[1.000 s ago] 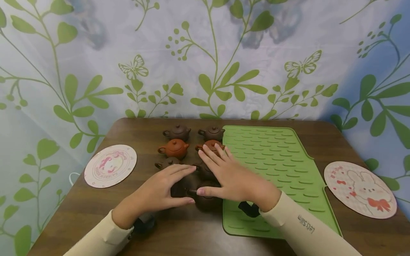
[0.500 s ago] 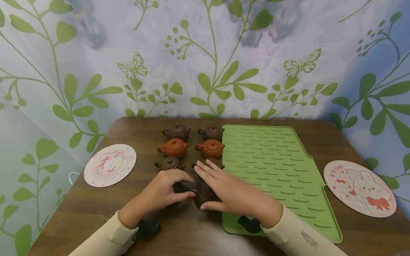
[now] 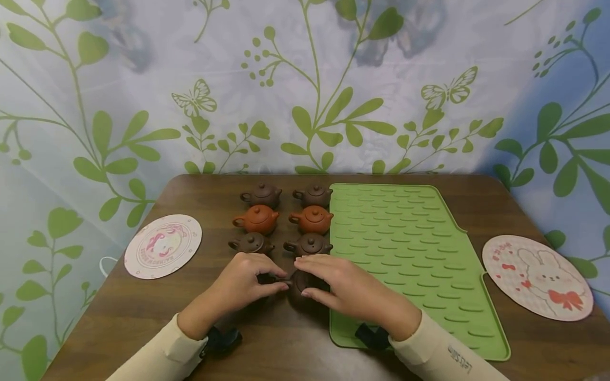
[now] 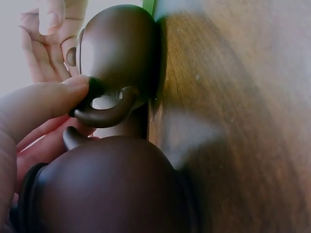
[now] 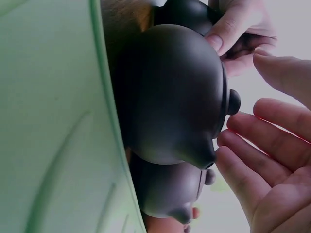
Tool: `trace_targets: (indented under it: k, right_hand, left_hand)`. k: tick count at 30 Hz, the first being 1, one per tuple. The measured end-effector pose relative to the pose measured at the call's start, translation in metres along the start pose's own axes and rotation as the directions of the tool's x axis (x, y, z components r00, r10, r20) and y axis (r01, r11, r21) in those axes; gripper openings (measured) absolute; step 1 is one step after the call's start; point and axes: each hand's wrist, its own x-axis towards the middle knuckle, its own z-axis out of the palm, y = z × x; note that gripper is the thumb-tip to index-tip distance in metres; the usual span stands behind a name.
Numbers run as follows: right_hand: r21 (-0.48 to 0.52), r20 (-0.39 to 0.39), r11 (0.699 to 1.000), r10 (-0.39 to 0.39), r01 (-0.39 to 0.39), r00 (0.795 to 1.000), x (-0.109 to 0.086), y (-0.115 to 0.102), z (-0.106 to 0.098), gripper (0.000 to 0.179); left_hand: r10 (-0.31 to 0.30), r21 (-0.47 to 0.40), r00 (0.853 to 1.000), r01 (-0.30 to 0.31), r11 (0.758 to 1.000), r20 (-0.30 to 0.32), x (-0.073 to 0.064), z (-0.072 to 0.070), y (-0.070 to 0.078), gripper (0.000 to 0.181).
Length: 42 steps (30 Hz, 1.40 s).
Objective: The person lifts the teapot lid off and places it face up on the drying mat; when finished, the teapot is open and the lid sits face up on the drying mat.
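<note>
Over the near end of two columns of small teapots, my left hand (image 3: 248,280) pinches the handle of a dark brown teapot (image 3: 300,286) between thumb and fingers. That handle (image 4: 108,115) shows in the left wrist view, with another dark teapot (image 4: 112,189) closer, beneath the hand and mostly hidden from the head view. My right hand (image 3: 352,286) arches over the same pinched teapot, thumb and fingers spread. In the right wrist view its fingers (image 5: 243,167) lie loosely beside the spout (image 5: 200,153) and lid knob (image 5: 234,102), not curled round them.
Behind stand two orange-brown teapots (image 3: 312,219) and several dark ones (image 3: 310,245), handles to the left. A green ridged mat (image 3: 395,254) lies right beside them. A round pink-printed mat (image 3: 164,246) is at the left, a rabbit-printed one (image 3: 538,278) at the right.
Both hands have come lower and closer to the near teapots. The right hand has drawn back toward the near edge, uncovering the right column, while the left fingers have closed onto the handle.
</note>
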Motion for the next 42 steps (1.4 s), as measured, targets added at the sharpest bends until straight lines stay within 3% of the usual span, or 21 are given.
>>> trace_targets:
  k: [5, 17, 42]
  right_hand:
    - [0.016, -0.027, 1.0, -0.017, 0.017, 0.999, 0.0, 0.004, 0.006, 0.044]
    - [0.032, -0.065, 0.999, 0.024, -0.022, 0.998, 0.0, 0.01, 0.011, 0.025]
    - [0.025, -0.084, 1.0, 0.014, -0.012, 0.996, -0.003, 0.015, 0.014, 0.018]
  left_hand:
    - [0.019, -0.02, 1.0, -0.019, 1.0, 0.004, 0.0, 0.0, -0.002, 0.015]
    - [0.028, -0.048, 1.0, -0.028, 0.998, 0.0, -0.001, 0.001, -0.004, 0.014]
    - [0.053, -0.042, 0.998, -0.054, 0.998, -0.034, -0.003, 0.003, -0.004, 0.017]
